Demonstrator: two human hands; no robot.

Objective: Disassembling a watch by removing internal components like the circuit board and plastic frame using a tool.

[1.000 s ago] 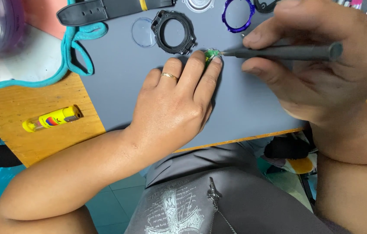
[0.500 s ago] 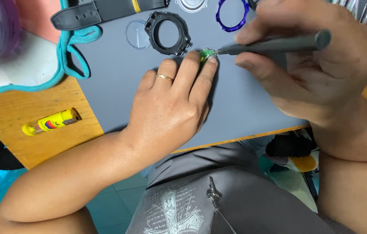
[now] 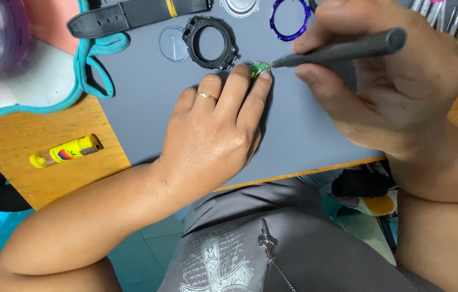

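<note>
Green circuit piece (image 3: 257, 69) lies mid-mat near its far edge, pinned under left hand (image 3: 213, 135) fingertips; right hand (image 3: 386, 92) pinches grey tool (image 3: 342, 50), tip touching it from the right.

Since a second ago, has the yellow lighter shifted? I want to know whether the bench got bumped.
No. The yellow lighter lies at the same spot and angle on the wooden tabletop, left of the grey mat's edge; the whole view only drifted slightly.
</note>
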